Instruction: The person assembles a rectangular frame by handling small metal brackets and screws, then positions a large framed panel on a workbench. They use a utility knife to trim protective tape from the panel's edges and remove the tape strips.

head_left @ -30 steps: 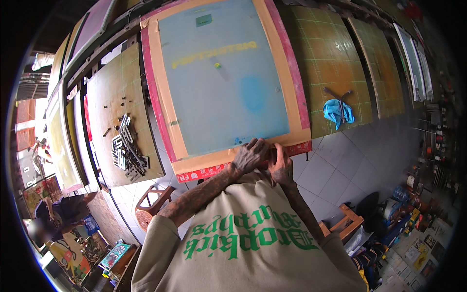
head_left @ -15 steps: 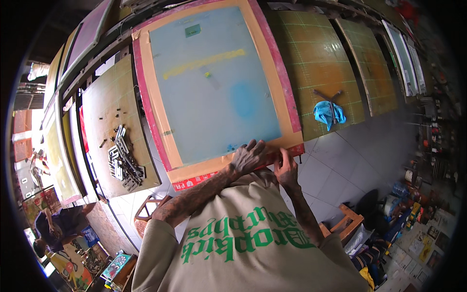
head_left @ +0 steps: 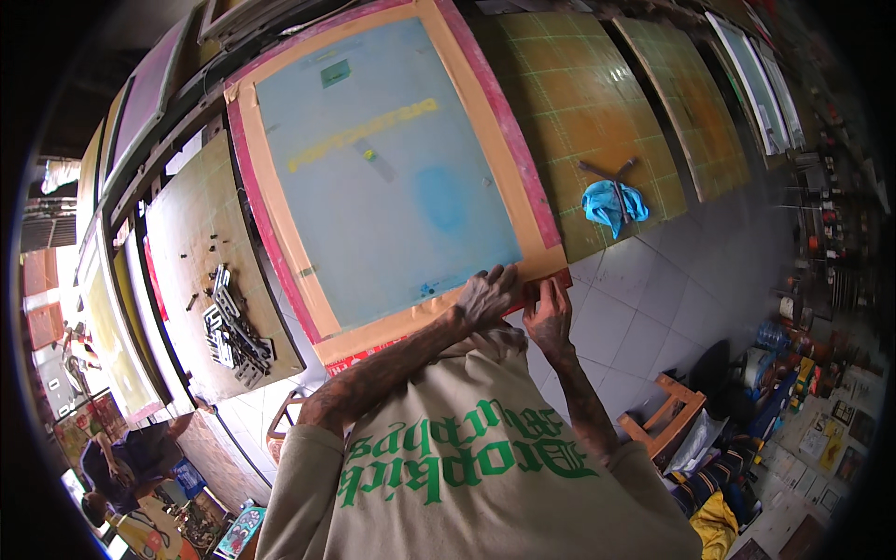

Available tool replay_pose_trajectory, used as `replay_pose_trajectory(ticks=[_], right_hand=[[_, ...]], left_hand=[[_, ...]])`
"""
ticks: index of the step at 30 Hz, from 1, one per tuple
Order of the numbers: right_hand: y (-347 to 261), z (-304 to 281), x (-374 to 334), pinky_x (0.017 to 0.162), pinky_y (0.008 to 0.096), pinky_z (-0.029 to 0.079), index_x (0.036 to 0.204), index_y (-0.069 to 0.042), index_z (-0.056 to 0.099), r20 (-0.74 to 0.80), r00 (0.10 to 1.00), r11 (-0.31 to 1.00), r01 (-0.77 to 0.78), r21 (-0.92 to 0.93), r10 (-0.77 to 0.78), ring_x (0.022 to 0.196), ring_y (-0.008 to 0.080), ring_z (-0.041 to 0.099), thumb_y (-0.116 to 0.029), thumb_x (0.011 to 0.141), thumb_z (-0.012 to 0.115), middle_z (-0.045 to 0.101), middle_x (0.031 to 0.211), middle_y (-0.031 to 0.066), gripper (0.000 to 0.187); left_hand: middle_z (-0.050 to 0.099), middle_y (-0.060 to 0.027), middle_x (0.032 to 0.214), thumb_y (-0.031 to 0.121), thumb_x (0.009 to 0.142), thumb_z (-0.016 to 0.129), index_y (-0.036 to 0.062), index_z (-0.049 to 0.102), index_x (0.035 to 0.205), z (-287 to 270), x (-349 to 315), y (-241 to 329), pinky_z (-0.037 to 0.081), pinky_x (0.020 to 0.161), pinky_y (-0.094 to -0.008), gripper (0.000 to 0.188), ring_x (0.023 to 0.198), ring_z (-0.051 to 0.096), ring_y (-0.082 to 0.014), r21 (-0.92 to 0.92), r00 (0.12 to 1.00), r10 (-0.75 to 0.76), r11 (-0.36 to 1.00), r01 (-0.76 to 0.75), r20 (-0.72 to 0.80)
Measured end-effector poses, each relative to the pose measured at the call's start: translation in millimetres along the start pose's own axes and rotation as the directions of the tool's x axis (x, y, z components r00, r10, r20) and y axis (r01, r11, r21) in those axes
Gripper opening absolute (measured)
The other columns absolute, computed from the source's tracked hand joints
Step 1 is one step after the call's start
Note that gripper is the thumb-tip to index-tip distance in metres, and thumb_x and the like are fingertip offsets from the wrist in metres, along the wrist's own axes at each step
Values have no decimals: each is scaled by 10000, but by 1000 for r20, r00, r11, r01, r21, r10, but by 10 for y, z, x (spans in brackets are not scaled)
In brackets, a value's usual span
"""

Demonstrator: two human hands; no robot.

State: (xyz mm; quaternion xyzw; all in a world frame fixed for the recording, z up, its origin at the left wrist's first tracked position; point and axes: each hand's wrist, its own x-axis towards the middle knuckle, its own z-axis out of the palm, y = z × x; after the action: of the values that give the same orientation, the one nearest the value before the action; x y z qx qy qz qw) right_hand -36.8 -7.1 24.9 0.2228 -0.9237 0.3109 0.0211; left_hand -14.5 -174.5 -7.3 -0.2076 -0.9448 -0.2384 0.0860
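In front of me lies a large printing screen (head_left: 383, 187), its bluish mesh bordered by tan tape (head_left: 527, 210) and a pink frame. A yellow streak and a blue stain mark the mesh. My left hand (head_left: 485, 297) rests palm down on the tape at the near edge, fingers stretched toward the right corner. Just right of it, my right hand (head_left: 548, 313) has its fingers bent and pressed together at the near right corner. Whatever they pinch is hidden. Red tape with white print (head_left: 359, 355) runs along the near edge, partly covered by my left forearm.
Metal brackets (head_left: 233, 331) and small screws lie on the board at left. A blue cloth (head_left: 611, 205) with a dark crossed handle sits on the board (head_left: 597, 103) at right. A wooden stool (head_left: 667, 415) stands on the tiled floor. Another person (head_left: 121, 467) is at lower left.
The whole view has shifted slightly, with the screen now further left. Both hands stay at the near right corner; the right hand's fingers have straightened upward a little against the edge.
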Motion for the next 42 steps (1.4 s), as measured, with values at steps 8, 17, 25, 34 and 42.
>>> replay_pose_trajectory(ticks=[8, 17, 25, 34, 42], right_hand=[[91, 79, -163, 685, 447, 456, 897, -2, 500, 16, 999, 1000, 31, -2, -31, 803, 372, 565, -3, 755, 615, 531, 852, 178, 183], [55, 117, -155, 635, 409, 467, 1005, -3, 532, -60, 989, 982, -129, 139, 138, 741, 333, 587, -11, 819, 605, 567, 876, 166, 200], [323, -19, -152, 585, 387, 441, 930, -9, 533, -148, 977, 987, -149, 57, 156, 651, 291, 553, -9, 838, 599, 544, 802, 139, 113], [434, -71, -38, 606, 419, 461, 927, -8, 563, -191, 973, 989, -118, 90, 133, 700, 347, 598, 5, 852, 582, 571, 800, 156, 78], [466, -115, -17, 611, 429, 458, 970, -9, 548, -134, 985, 994, -103, 45, 108, 718, 373, 589, -3, 860, 564, 553, 821, 169, 111]], left_hand=[[503, -66, 852, 172, 727, 690, 68, 539, 815, 73, 78, -10, 497, 465, -315, 204, 697, 615, -191, -138, 962, -119, 987, 87, -245], [496, -59, 771, 113, 722, 650, 67, 542, 773, -9, 121, 12, 492, 462, -362, 128, 655, 609, -219, -239, 952, -197, 961, 141, -233], [528, -47, 902, 202, 728, 633, 74, 591, 907, 29, 314, 110, 488, 617, -325, 225, 894, 534, -210, 32, 990, -58, 998, 63, -132], [537, -41, 890, 231, 781, 594, 71, 588, 876, 259, 602, 100, 483, 636, -312, 187, 883, 547, -202, 88, 997, 75, 993, -75, 5], [529, -44, 865, 213, 768, 608, 62, 594, 892, 434, 650, 127, 476, 563, -300, 196, 844, 573, -189, 186, 979, 201, 963, -193, -23]])
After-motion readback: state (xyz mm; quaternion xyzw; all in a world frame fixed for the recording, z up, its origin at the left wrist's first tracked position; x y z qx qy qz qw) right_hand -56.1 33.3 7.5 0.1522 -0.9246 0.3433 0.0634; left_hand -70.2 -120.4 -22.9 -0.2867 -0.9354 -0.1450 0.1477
